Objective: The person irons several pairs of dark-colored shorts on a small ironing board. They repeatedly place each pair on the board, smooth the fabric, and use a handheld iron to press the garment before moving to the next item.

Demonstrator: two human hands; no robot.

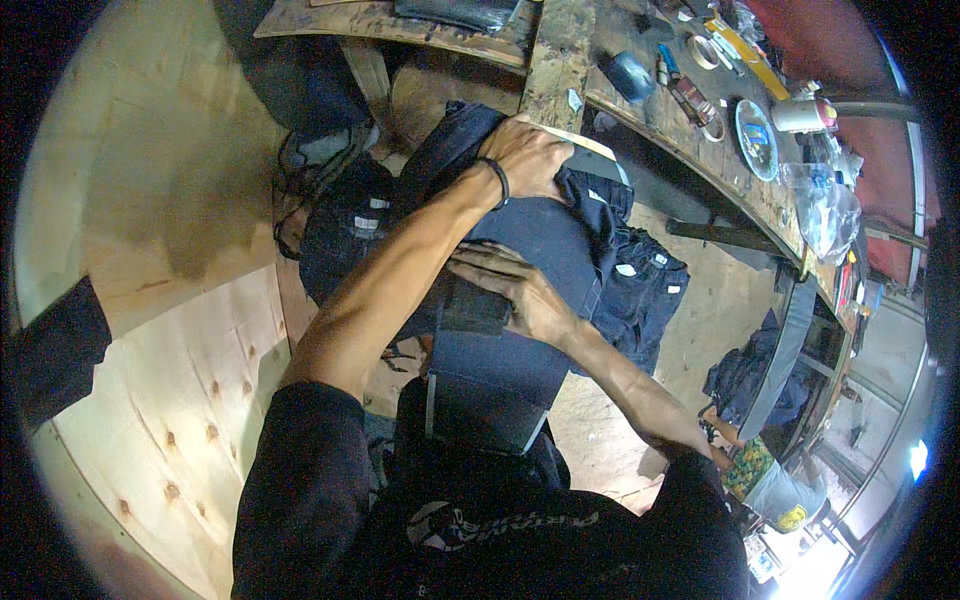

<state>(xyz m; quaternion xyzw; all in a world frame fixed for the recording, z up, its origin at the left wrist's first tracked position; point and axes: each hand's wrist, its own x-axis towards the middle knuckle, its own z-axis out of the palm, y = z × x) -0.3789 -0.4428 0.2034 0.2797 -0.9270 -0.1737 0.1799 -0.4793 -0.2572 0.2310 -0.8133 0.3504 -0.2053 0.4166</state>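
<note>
A dark navy garment (540,250) lies stretched over a narrow board that slants away from my lap. My left hand (528,155), with a black band on the wrist, presses flat on the far end of the cloth, fingers closed over its edge. My right hand (505,285) rests palm down on the nearer part of the garment, next to a dark rectangular block (475,310) that its fingers touch. More dark garments with small white tags (640,285) hang in a heap to the right of the board.
A worn wooden workbench (640,110) curves across the top with tape rolls, a round tin (757,138), a white can (800,115) and a clear plastic bag (825,205). Plywood panels (150,300) fill the left. Another pile of dark clothes (340,220) lies on the floor.
</note>
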